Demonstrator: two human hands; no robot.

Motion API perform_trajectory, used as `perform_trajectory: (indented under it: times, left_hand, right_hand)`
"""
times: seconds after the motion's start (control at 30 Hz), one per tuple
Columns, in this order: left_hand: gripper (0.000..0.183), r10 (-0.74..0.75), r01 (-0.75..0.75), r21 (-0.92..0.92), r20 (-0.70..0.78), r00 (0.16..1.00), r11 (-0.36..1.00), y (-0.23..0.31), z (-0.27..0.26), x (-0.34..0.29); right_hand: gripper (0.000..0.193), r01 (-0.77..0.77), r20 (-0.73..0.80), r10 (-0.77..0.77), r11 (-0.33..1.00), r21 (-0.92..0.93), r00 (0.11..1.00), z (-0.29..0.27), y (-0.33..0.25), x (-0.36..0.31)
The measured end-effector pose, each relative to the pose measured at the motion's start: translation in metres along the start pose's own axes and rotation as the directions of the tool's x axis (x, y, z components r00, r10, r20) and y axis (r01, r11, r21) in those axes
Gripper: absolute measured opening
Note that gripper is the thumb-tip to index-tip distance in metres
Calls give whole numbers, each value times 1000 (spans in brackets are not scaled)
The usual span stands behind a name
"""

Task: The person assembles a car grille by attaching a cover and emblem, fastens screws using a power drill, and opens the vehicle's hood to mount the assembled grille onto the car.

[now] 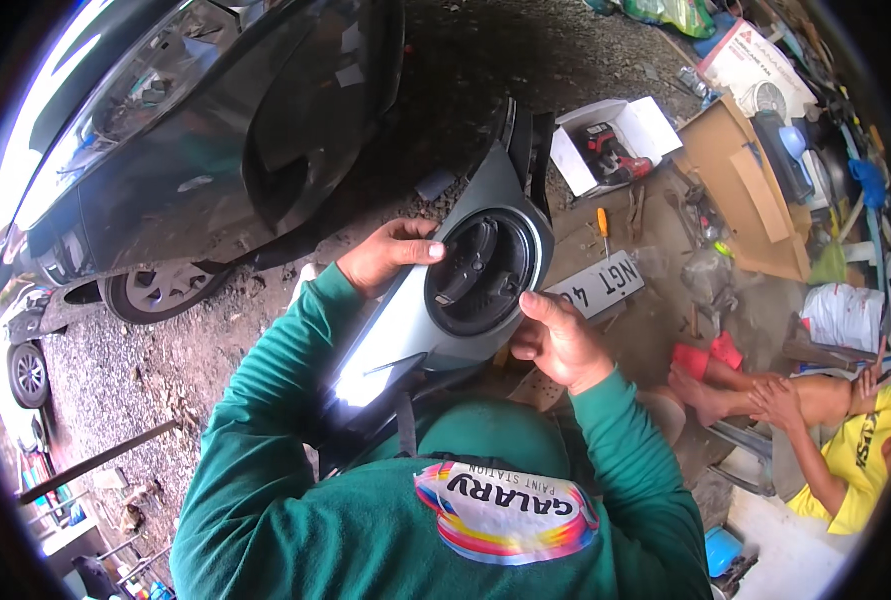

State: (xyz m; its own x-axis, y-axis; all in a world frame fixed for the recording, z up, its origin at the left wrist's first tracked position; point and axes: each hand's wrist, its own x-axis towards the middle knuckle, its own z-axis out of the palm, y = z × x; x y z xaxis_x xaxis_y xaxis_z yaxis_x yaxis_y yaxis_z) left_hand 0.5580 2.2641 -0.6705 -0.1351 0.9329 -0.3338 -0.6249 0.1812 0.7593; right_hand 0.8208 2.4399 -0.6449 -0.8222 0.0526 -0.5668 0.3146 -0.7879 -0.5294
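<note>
A silver-grey vehicle body panel (374, 338) lies slantwise across my lap, its narrow dark end pointing away from me. Set in it is a round black housing (478, 270) with a glossy rim. My left hand (391, 255) grips the panel's left edge, its thumb laid over the top beside the round housing. On the other side, my right hand (563, 338) is closed at the panel's right edge with the thumb near the housing's lower right rim. The fingertips of both hands are partly hidden.
A dark car (196, 180) stands at the left. Beyond my right hand lie a white number plate (606, 284), an orange-handled screwdriver (604, 222) and a white box (569, 160) holding a red power drill (616, 160). Open cardboard (741, 185) and a seated person in yellow (856, 470) are at right.
</note>
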Motion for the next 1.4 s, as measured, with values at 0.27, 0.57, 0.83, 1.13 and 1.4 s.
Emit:
perform_trajectory:
  times: [0.27, 0.57, 0.83, 1.13, 1.4]
  left_hand:
    - [37, 17, -15, 109, -17, 1000, 994, 9, 7, -6]
    - [66, 46, -26, 329, -51, 998, 944, 51, 42, -18]
    - [58, 268, -215, 277, -173, 948, 937, 58, 67, -12]
    - [55, 3, 48, 181, -269, 963, 982, 97, 102, 10]
    - [61, 102, 36, 305, -426, 899, 952, 99, 124, -4]
  right_hand:
    - [27, 31, -37, -28, 996, 82, 999, 2, 13, 0]
    - [31, 190, -7, -192, 977, -96, 981, 17, -1, -29]
    - [31, 230, -85, -282, 895, -383, 956, 36, -10, -48]
    - [39, 438, 75, -455, 781, -446, 887, 49, -24, -55]
    - [54, 462, -104, -477, 876, -139, 873, 40, -42, -15]
